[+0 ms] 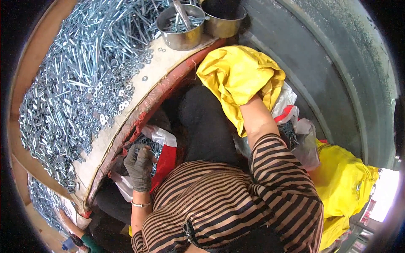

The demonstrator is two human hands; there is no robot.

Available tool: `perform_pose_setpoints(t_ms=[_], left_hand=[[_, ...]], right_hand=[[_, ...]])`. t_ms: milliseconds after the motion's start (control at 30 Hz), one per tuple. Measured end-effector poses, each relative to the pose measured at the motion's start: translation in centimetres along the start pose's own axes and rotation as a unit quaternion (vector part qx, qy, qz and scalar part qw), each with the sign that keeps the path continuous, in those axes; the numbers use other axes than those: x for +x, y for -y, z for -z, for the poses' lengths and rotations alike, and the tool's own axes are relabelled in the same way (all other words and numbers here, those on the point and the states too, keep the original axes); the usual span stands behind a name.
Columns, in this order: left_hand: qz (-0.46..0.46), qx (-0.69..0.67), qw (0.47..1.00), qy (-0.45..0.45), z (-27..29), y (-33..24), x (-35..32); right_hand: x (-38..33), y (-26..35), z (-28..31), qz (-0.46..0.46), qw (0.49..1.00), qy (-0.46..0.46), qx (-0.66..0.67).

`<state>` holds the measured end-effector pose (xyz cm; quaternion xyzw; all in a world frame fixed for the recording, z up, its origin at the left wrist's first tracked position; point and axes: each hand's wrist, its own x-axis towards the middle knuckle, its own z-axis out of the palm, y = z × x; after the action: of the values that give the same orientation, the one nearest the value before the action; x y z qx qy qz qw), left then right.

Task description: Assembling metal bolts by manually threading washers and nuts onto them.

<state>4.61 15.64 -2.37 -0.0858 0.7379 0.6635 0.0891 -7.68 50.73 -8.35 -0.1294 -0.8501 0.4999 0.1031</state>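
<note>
My left hand, in a grey work glove, has its fingers curled closed beside an opened red-and-white plastic bag. Metal hardware shows inside that bag. Whatever those fingers hold, if anything, cannot be made out. My right forearm reaches into a bunched yellow sack at the table's edge. The sack's folds cover my right hand, so its fingers are hidden. Just right of that forearm sits a clear-and-red plastic bag with metal pieces in it.
Loose bolts, nuts and washers heap the curved table, edged in red. Two metal bowls stand at its far end. Another yellow sack lies right. A grey ribbed wall rises there. Another person's hand touches hardware lower left.
</note>
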Motion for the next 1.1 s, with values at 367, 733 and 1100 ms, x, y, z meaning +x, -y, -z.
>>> perform_pose_setpoints(t_ms=[367, 733, 1100], left_hand=[[-0.052, 0.1, 0.994, 0.002, 0.8, 1.3, 1.7], [-0.044, -0.039, 0.998, 0.011, 1.9, 3.2, 0.1], [-0.009, -0.067, 0.998, 0.013, 2.3, 4.6, 1.8]], right_hand=[[0.2, 3.7, -1.0, 0.079, 0.962, 0.187, 0.185], [-2.7, 4.7, -0.9, 0.117, 0.901, 0.295, 0.296], [-1.5, -3.6, 0.6, -0.067, 0.975, 0.073, 0.198]])
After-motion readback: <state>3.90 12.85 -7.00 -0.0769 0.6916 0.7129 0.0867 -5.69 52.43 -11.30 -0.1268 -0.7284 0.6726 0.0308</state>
